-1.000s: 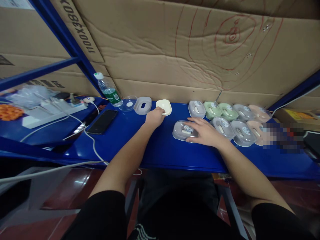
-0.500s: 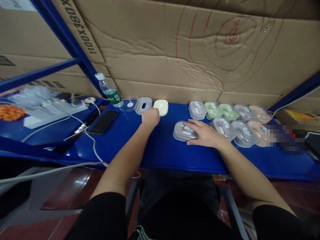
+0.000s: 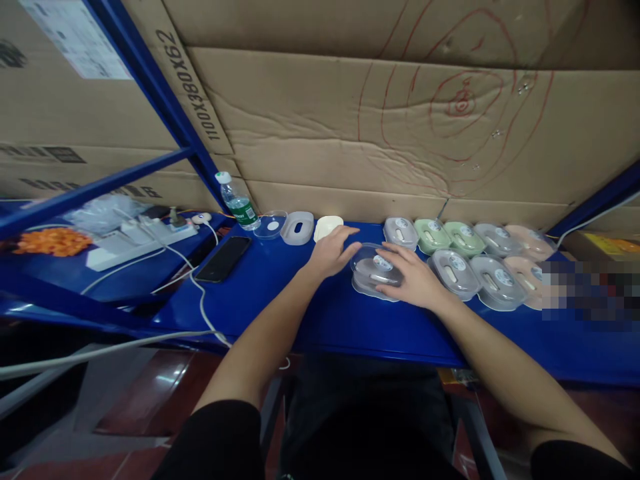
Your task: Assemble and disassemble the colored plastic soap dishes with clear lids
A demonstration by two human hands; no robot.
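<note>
A grey box [image 3: 365, 283] with a clear lid [image 3: 367, 257] stands on the blue table in front of me. The lid bears a round sticker and seems raised and tilted over the box. My right hand [image 3: 413, 277] grips the lid's right side, thumb in front and fingers behind. At the lid's left edge hovers my left hand [image 3: 333, 253], thumb and fingers apart, holding nothing. Whether its fingertips touch the lid I cannot tell. Behind the left hand lies a cream-coloured square dish [image 3: 327, 227], partly covered by it. Left of that is a grey slotted piece [image 3: 297, 228].
Several lidded boxes [image 3: 453, 273] in grey, green and pink stand in two rows on the right. Along the left are a clear lid with a white disc [image 3: 271, 225], a water bottle [image 3: 240, 203], a phone [image 3: 223, 259] and a power strip [image 3: 143, 247]. Cardboard [image 3: 300, 160] walls the back.
My left hand has left the cream dish, opened and moved right to the grey box. The clear lid appears lifted under my right hand. The view has shifted slightly.
</note>
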